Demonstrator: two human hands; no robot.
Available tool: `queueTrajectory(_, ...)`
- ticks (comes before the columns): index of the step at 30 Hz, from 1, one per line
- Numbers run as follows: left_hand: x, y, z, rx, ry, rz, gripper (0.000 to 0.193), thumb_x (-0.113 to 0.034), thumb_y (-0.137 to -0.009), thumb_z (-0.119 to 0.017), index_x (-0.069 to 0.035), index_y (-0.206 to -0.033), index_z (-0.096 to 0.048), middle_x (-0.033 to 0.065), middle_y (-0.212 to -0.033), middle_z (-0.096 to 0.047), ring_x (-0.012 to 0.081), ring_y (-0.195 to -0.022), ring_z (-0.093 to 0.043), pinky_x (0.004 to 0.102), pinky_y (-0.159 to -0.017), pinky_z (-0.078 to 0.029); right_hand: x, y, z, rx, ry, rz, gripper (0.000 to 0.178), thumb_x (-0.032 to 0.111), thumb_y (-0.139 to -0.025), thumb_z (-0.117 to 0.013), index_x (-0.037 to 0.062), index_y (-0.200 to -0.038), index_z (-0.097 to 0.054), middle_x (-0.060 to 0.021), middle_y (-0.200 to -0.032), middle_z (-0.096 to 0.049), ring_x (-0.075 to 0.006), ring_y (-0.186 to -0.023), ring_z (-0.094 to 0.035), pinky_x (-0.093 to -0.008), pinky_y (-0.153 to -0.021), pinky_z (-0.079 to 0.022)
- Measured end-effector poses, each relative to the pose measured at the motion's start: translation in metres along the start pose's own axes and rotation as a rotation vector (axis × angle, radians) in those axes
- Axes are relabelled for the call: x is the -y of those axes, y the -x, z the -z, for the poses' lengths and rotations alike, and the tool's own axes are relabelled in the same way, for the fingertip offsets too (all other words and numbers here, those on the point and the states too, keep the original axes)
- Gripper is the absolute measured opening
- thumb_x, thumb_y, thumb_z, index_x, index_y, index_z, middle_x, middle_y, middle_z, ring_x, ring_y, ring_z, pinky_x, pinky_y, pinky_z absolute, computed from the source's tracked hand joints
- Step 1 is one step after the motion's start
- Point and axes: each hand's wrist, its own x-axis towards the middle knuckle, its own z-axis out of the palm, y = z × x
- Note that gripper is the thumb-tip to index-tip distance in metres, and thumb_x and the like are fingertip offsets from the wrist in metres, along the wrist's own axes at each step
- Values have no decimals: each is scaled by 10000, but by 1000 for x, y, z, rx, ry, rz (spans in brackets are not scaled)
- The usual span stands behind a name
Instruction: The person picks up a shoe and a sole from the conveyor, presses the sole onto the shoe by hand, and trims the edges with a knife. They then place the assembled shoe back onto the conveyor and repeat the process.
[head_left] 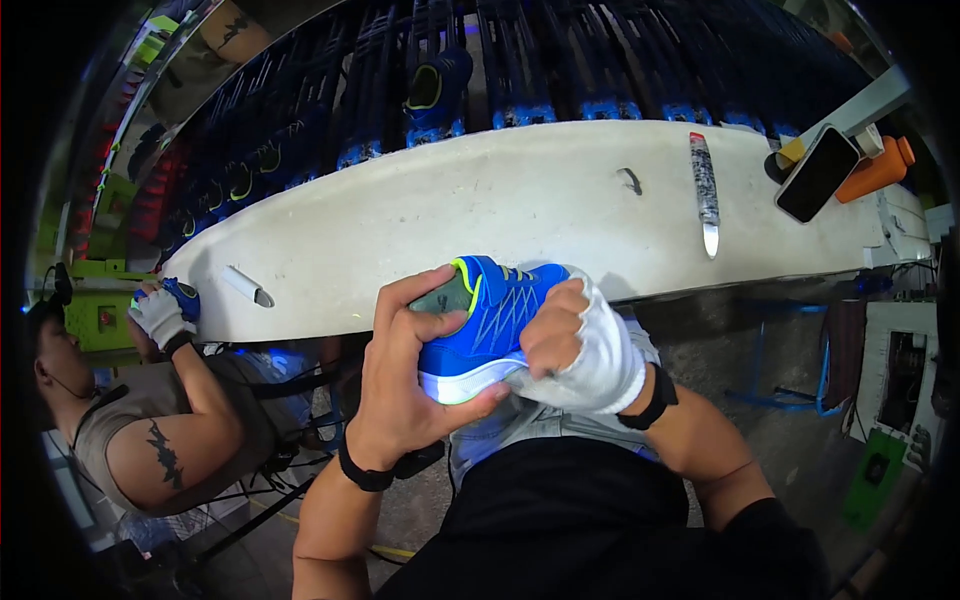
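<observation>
A blue sneaker point(490, 315) with a yellow-green collar lining, crossed pale lines on its side and a white sole is held in front of me, above my lap. My bare left hand point(405, 355) is wrapped round its heel end, thumb at the collar and fingers along the back and sole. A dark grey form fills the shoe's opening. My right hand point(585, 350), in a white fingerless glove, is a closed fist against the toe end and sole edge. What its fingers hold, if anything, is hidden. Both wrists wear black bands.
A white worktop point(420, 210) curves ahead, bearing a wrapped-handle knife point(706, 195), a dark scrap point(630, 181) and a white tube point(247, 285). A phone point(818, 175) and an orange bottle point(876, 170) sit right. Beyond, a dark slatted rack point(510, 60) carries shoes. A co-worker point(170, 420) handles another shoe at left.
</observation>
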Motion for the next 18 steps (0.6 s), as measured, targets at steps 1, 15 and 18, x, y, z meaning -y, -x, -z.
queueTrajectory(1,-1,3,-2,-25,-11,-6,744,-269,-673,-1034,-63,-1237,-594,265,-1494,-544,424,-1275,-664,474,-991,-603,-2,-3,5,69,-2,-23,316,229,-749,-909,192,-889,-628,14,-873,-657,-270,-818,-639,-459,-799,-469)
queueTrajectory(15,-2,18,-10,-31,-63,-61,800,-223,-662,-1047,-67,-1270,-551,302,-1520,-491,477,-1348,-591,533,-1078,-550,-20,-33,17,388,-241,-613,679,518,-970,-765,-35,-1356,-687,-241,-1134,-788,-359,-1054,-785,-425,-958,-608)
queueTrajectory(18,-4,13,-8,0,-77,-72,807,-225,-656,-1050,-71,-1270,-549,307,-1540,-478,482,-1352,-590,533,-1071,-555,-41,-8,-1,-302,-890,-732,475,328,-1193,-415,-83,-1328,-612,-236,-1307,-723,-311,-1240,-712,-429,-1108,-540)
